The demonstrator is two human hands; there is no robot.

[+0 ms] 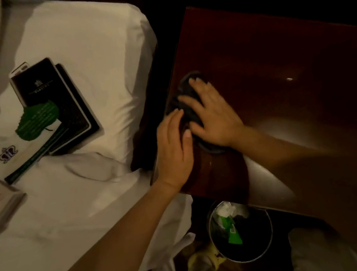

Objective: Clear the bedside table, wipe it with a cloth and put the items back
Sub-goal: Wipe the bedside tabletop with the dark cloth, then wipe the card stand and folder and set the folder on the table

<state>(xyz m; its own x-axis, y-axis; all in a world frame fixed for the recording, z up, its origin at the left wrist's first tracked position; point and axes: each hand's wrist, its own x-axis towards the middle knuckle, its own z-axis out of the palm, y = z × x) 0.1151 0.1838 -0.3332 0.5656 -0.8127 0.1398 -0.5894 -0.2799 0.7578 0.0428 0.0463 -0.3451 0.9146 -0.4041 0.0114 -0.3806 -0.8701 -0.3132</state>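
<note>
Head view: your right hand [212, 118] and left hand [175, 149] press flat, fingers spread, on the dark crumpled cloth [188, 105] at the glossy reddish-brown bedside table [275, 57]'s left edge; unwiped tabletop lies rightward.

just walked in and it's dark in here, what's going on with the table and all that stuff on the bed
A person is wiping the bedside table with a dark cloth. The right hand lies flat on the cloth, and the left hand rests at the table's left edge with its fingers touching the cloth. The tabletop holds nothing else. The dark booklets, a green leaf-shaped card and other papers lie on the bed, not yet put back. A small bin stands on the floor below.
</note>
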